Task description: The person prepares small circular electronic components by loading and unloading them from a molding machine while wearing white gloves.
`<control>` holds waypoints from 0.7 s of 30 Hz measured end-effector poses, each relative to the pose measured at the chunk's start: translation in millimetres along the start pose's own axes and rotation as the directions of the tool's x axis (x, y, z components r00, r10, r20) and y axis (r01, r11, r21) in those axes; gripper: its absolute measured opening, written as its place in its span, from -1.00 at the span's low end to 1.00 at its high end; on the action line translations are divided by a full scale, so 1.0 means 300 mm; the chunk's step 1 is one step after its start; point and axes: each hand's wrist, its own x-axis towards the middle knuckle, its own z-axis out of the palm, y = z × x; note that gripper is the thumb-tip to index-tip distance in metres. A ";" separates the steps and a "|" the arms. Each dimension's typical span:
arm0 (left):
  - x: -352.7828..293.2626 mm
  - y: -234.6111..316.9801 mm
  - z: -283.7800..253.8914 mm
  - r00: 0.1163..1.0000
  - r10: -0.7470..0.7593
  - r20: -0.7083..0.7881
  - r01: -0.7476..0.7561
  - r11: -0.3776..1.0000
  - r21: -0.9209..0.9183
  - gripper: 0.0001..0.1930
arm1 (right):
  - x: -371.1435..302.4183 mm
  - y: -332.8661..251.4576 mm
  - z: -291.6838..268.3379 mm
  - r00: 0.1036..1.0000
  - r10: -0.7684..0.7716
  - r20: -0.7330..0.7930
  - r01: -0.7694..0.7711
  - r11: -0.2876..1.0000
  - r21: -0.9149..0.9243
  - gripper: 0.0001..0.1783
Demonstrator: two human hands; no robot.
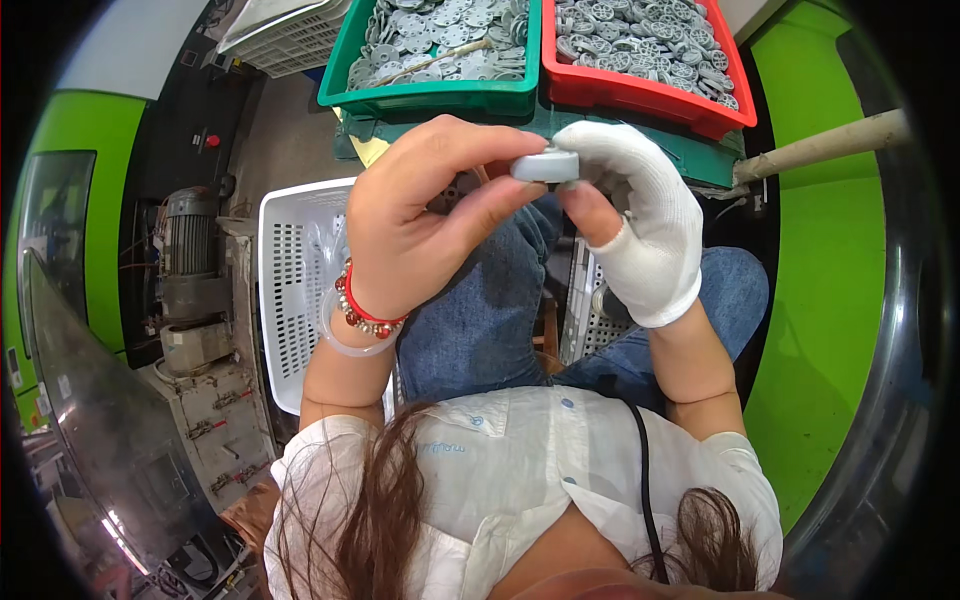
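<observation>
A small round light-grey plastic wheel (545, 167) is held edge-on in front of me, above my lap. My left hand (425, 195), bare with beaded bracelets at the wrist, pinches it between thumb and fingers from the left. From the right, my right hand (648, 215) grips the same wheel; it wears a white knit glove that leaves the thumb bare. Just beyond my hands stand a green bin (440, 102) of flat grey discs with holes and a red bin (650, 98) full of grey spoked wheels.
A thin stick (440, 60) lies across the discs. White perforated baskets stand by my left leg (285, 290) and at the far left (290, 40). A pole (830, 145) juts in at the right. Green machine panels flank me, with a motor (192, 240) at the left.
</observation>
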 end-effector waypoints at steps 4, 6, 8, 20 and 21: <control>-0.004 0.016 0.004 0.999 -0.041 0.013 0.041 0.999 0.031 -0.75 | -0.005 -0.016 0.006 0.999 -0.048 -0.024 0.047 0.999 -0.023 -0.65; 0.004 0.002 0.013 0.998 0.064 -0.022 -0.062 0.994 0.094 -0.71 | -0.003 -0.008 0.007 1.000 0.001 -0.028 0.001 0.999 0.055 -0.63; 0.000 0.008 0.017 0.997 0.073 -0.016 -0.070 0.990 0.124 -0.71 | -0.001 -0.003 0.011 0.999 0.029 -0.029 -0.027 0.998 0.049 -0.62; -0.018 0.011 0.008 1.000 0.030 -0.003 -0.030 0.998 0.061 -0.70 | 0.001 -0.006 0.007 0.998 -0.060 -0.019 0.061 0.997 0.040 -0.64; -0.020 0.009 0.011 1.000 0.002 -0.007 -0.002 1.000 -0.002 -0.69 | 0.004 0.002 0.002 0.994 -0.108 0.012 0.108 0.994 0.001 -0.65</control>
